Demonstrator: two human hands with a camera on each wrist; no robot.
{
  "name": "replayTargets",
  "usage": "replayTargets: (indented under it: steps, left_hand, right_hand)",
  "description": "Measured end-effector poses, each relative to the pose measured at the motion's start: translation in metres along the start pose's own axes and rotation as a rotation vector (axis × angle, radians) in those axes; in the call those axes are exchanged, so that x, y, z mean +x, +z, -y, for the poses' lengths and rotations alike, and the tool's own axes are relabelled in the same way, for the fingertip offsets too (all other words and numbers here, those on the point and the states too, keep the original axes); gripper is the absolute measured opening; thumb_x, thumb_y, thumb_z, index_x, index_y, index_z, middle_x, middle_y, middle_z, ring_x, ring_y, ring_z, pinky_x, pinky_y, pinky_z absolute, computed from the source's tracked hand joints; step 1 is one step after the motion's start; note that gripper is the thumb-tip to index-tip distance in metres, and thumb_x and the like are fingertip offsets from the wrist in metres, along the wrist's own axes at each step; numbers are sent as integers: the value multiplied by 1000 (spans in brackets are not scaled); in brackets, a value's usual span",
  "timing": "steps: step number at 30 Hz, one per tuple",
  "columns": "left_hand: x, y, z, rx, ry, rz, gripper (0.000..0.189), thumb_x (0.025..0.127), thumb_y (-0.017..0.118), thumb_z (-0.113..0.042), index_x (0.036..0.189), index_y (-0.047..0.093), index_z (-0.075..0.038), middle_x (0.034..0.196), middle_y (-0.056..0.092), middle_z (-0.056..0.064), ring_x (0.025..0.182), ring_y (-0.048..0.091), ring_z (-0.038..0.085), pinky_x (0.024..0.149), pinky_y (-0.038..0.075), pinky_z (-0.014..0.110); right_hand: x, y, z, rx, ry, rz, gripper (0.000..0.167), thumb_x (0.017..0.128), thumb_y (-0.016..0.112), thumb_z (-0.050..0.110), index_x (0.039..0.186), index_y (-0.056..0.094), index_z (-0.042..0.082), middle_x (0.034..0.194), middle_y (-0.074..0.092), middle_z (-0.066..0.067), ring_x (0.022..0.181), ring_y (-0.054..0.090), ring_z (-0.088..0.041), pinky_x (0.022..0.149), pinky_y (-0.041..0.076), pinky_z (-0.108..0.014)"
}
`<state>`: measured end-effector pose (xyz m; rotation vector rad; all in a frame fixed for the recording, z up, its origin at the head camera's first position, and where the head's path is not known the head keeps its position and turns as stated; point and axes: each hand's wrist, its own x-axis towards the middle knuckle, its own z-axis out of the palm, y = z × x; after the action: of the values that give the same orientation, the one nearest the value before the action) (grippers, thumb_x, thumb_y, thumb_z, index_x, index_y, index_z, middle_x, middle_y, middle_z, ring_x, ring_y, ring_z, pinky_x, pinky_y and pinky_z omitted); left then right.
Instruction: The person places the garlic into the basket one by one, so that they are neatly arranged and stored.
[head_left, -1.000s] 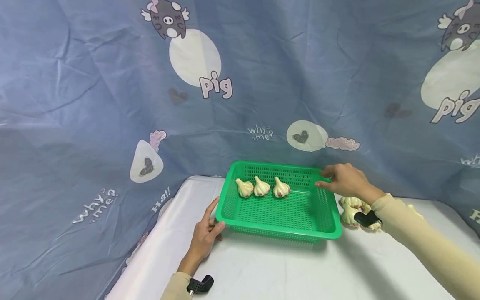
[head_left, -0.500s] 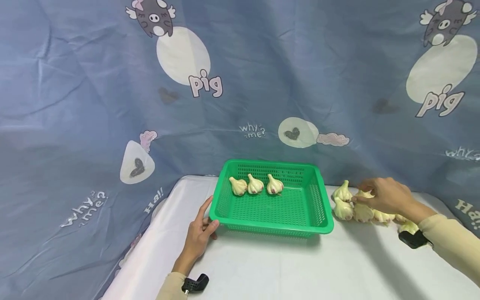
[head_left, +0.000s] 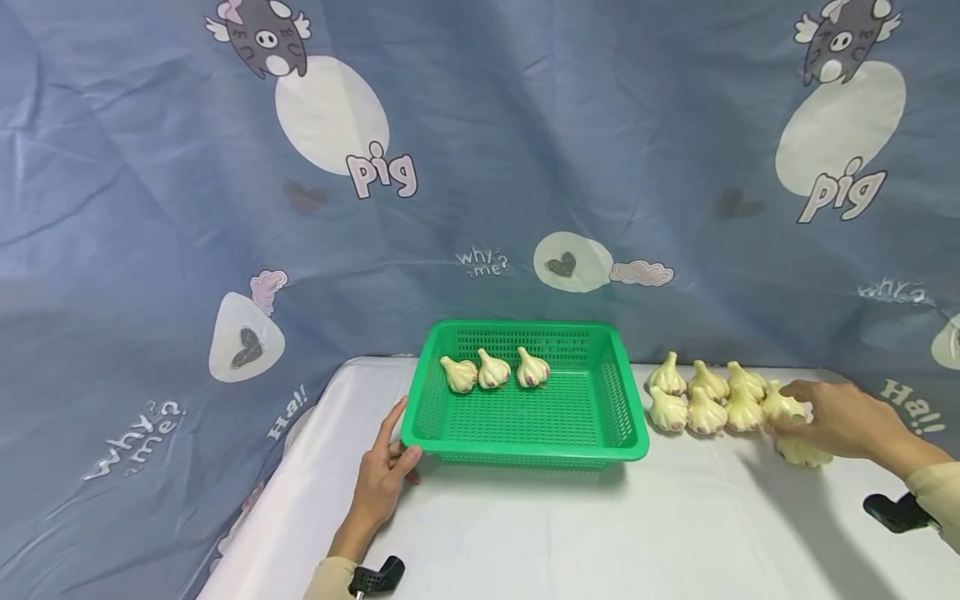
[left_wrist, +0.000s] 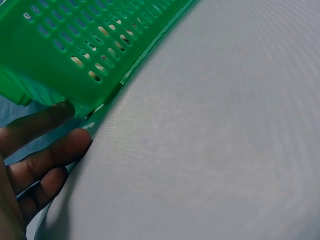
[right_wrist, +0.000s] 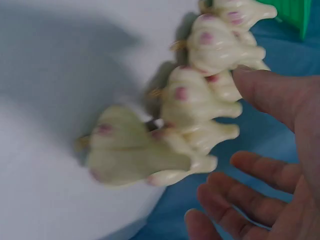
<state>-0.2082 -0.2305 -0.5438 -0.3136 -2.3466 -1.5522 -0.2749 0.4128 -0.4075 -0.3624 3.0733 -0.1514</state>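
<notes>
Counting three garlic bulbs (head_left: 493, 372) inside the basket (head_left: 525, 452), I find loose bulbs (head_left: 744, 412) left near the bench's (head_left: 487, 533) right rear corner; left hand (head_left: 378, 482), right hand (head_left: 846, 422): fingers released.

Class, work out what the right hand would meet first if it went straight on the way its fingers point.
Most likely the garlic at the right end of the back row, close ahead of the right hand; depth is unclear.

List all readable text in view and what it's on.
On the blue cloth backdrop:
"pig", upper left and right
"why me?", centre and lower left
"Ha!!", left and right
"why", right; line below too faint to read
Green basket, garlic bulbs: nothing legible.
</notes>
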Motion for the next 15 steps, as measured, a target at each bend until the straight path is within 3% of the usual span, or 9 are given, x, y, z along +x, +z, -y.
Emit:
replayTargets:
  steps: [5, 8, 15]
  left_hand:
    - [-2, -1, -1, 11, 1, -1, 75, 101, 64, -15, 168, 32, -26, 68, 74, 4, 54, 67, 15, 56, 55, 32]
    - [-2, -2, -1, 18, 12, -6, 76, 100, 64, -14, 168, 33, -26, 64, 72, 2, 53, 66, 15, 55, 55, 32]
    - [0, 0, 1, 17, 4, -8, 77, 99, 64, -15, 168, 33, -27, 63, 72, 3, 52, 66, 14, 55, 55, 32]
  right_hand:
    - [-12, 13, -20, 8, 53, 55, 98, 81, 84, 60, 132, 57, -19, 120, 64, -43, 83, 70, -49, 61, 55, -57]
    - [-20, 20, -30, 18, 55, 57, 97, 81, 86, 58, 130, 56, -21, 114, 66, -43, 85, 70, -53, 66, 56, -64]
    - [-33, 34, -46, 68, 73, 72, 88, 85, 84, 52, 131, 56, -17, 112, 67, -41, 86, 71, -50, 62, 56, -59]
